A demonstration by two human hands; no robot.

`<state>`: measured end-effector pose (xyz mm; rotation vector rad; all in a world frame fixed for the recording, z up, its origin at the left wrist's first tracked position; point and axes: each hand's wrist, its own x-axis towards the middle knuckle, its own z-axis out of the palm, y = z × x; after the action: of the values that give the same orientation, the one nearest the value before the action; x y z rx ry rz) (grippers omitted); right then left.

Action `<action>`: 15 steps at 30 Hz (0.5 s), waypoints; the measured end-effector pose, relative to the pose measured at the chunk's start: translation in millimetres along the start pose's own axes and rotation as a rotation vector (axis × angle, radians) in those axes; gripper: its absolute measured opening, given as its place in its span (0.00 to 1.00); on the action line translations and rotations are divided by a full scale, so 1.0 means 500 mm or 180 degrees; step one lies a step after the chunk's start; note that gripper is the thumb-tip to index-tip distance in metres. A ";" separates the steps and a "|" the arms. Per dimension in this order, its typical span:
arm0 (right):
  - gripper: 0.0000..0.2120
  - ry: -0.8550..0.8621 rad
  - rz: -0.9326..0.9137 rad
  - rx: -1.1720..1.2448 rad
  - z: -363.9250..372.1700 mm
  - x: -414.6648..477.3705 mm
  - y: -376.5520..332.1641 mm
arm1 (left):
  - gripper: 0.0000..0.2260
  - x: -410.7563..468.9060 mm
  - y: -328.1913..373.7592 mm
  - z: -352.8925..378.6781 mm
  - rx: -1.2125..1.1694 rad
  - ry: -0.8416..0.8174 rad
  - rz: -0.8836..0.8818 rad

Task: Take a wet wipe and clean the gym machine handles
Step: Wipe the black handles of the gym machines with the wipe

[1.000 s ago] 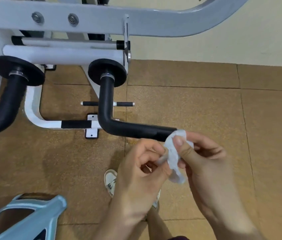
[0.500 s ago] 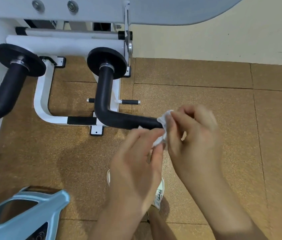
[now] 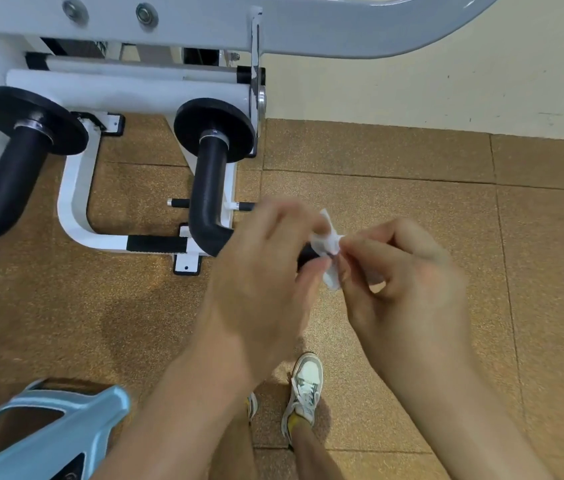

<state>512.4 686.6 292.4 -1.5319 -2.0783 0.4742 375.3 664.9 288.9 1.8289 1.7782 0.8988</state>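
A small crumpled white wet wipe [image 3: 329, 249] is held between both hands just above the free end of the right black L-shaped handle [image 3: 208, 199]. My left hand [image 3: 266, 268] covers the handle's horizontal end and pinches the wipe's left side. My right hand [image 3: 402, 271] pinches the wipe's right side with thumb and fingertips. Both hands are blurred. A second black handle [image 3: 7, 188] curves off at the far left, untouched.
The white machine frame [image 3: 76, 202] and its grey upper arm [image 3: 308, 26] fill the top and left. A light-blue machine part [image 3: 48, 431] juts in at the bottom left. My sneaker [image 3: 305, 386] stands on brown cork-like floor tiles [image 3: 412, 161]; a cream wall lies beyond.
Both hands lifted from below the handle's end to over it, still working the wipe between them. The wipe now looks more stretched out. The view shifted slightly.
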 end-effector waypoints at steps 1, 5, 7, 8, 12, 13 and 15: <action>0.03 0.0061 0.0013 -0.0023 0.001 -0.002 -0.006 | 0.13 -0.007 0.002 0.001 0.0172 0.0000 -0.0006; 0.05 -0.0072 0.0126 -0.0121 -0.012 -0.009 -0.021 | 0.16 -0.023 0.007 0.006 0.0444 -0.0197 0.0086; 0.10 -0.0267 0.0505 0.0433 -0.027 -0.016 -0.024 | 0.17 -0.015 0.004 0.004 0.0553 -0.0312 0.0307; 0.14 -0.0323 0.0819 0.0933 -0.033 -0.018 -0.023 | 0.17 -0.009 0.002 0.003 0.0658 -0.0395 0.0465; 0.12 -0.0103 0.1336 0.1726 -0.041 -0.017 0.003 | 0.18 -0.005 -0.005 0.007 0.1077 -0.0693 0.0904; 0.10 -0.0076 0.1251 0.1579 -0.040 -0.016 0.006 | 0.18 -0.006 -0.010 0.009 0.1127 -0.0711 0.0923; 0.06 -0.0093 0.1173 0.1490 -0.035 -0.016 0.011 | 0.17 -0.001 -0.029 0.013 0.1152 -0.0602 0.0913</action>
<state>528.9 680.3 301.7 -1.6122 -1.5488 1.0400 369.6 666.3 273.8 2.3566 1.6678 0.4963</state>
